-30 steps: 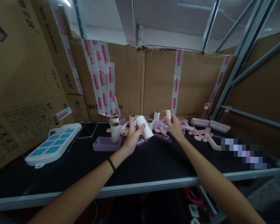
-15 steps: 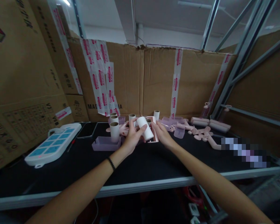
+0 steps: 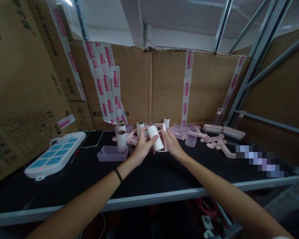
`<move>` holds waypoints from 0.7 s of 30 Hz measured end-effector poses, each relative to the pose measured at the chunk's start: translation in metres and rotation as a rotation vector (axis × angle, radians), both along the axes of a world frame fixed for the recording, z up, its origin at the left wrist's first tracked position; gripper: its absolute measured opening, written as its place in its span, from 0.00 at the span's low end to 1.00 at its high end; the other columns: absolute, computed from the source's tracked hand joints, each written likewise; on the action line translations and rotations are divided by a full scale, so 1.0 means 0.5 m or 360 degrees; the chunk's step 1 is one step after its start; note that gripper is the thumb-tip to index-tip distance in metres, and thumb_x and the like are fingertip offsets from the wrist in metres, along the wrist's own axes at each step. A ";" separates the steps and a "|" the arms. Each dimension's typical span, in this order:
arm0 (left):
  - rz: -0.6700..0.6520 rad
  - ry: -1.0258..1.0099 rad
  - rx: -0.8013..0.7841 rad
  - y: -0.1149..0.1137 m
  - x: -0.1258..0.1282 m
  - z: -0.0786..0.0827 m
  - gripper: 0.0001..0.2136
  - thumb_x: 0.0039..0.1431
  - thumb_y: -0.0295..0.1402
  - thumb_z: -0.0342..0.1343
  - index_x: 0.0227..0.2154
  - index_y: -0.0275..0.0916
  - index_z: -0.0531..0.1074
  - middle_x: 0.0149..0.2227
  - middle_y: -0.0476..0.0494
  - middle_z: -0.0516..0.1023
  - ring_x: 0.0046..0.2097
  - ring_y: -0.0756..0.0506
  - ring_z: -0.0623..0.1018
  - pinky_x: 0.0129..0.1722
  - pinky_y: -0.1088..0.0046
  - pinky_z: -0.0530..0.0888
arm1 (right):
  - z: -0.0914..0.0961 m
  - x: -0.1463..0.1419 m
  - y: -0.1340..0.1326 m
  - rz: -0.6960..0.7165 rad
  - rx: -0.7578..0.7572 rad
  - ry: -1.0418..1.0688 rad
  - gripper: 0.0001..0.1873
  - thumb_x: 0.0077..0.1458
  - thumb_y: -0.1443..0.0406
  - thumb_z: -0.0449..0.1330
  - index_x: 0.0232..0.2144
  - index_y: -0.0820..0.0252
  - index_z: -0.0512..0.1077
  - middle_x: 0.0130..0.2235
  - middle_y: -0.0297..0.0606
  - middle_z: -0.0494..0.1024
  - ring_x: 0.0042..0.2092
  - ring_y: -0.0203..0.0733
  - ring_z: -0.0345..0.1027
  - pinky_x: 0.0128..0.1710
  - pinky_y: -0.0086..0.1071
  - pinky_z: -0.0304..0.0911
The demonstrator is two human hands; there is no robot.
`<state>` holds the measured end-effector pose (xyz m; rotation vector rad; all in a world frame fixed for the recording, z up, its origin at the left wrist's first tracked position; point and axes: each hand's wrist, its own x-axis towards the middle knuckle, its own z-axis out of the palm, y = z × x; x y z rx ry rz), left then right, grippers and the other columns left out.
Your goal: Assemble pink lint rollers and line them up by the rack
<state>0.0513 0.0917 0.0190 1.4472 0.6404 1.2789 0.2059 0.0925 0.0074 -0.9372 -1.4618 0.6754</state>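
I have the left hand clamped on a white roll, tilted, fingers behind it and thumb across its front, raised over the middle of the tabletop. My right hand grips a pale pink holder just beside that roll; from my view I can't tell whether the two touch. To the left of the hands I see an upright roll with a brown core, and a translucent purple tray at its foot; whether it stands inside or behind, I can't make out. Another upright roll stands beyond the right hand. Off to my right lie pink handles. Far left, a white power strip lies near a dark phone, and a cardboard panel rises behind everything.
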 end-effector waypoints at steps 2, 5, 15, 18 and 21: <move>-0.0017 0.0034 0.0022 0.002 0.000 -0.004 0.29 0.58 0.44 0.65 0.57 0.47 0.56 0.38 0.48 0.75 0.26 0.50 0.77 0.16 0.80 0.71 | 0.001 -0.003 -0.003 0.0089 -0.0094 0.0120 0.24 0.63 0.44 0.51 0.48 0.54 0.69 0.39 0.38 0.79 0.35 0.44 0.73 0.30 0.34 0.70; -0.0037 0.0062 0.0060 0.005 0.000 -0.007 0.29 0.59 0.43 0.64 0.57 0.47 0.55 0.38 0.48 0.75 0.27 0.49 0.77 0.16 0.80 0.71 | 0.004 -0.002 -0.006 0.0108 -0.0120 0.0197 0.23 0.62 0.45 0.53 0.48 0.54 0.69 0.39 0.39 0.79 0.36 0.44 0.73 0.31 0.34 0.70; -0.0108 0.0126 0.0200 -0.004 0.004 -0.005 0.28 0.57 0.37 0.65 0.56 0.43 0.59 0.57 0.37 0.71 0.51 0.43 0.77 0.46 0.68 0.78 | 0.000 0.013 0.006 -0.0241 0.0101 -0.0030 0.23 0.66 0.46 0.47 0.43 0.55 0.71 0.39 0.38 0.78 0.42 0.45 0.72 0.44 0.35 0.67; -0.0104 0.0178 0.0243 -0.005 0.003 -0.005 0.27 0.58 0.36 0.65 0.57 0.44 0.60 0.57 0.38 0.70 0.53 0.42 0.76 0.48 0.65 0.77 | 0.003 0.015 0.004 -0.0237 0.0094 -0.0020 0.22 0.66 0.45 0.48 0.40 0.54 0.70 0.38 0.37 0.77 0.40 0.44 0.71 0.42 0.35 0.66; -0.0110 0.0203 0.0288 -0.005 0.001 -0.003 0.26 0.57 0.35 0.65 0.55 0.44 0.61 0.57 0.38 0.70 0.54 0.41 0.75 0.48 0.66 0.78 | 0.009 0.015 -0.001 -0.0198 0.0087 0.0012 0.22 0.66 0.45 0.49 0.39 0.55 0.70 0.37 0.37 0.77 0.39 0.44 0.70 0.42 0.35 0.66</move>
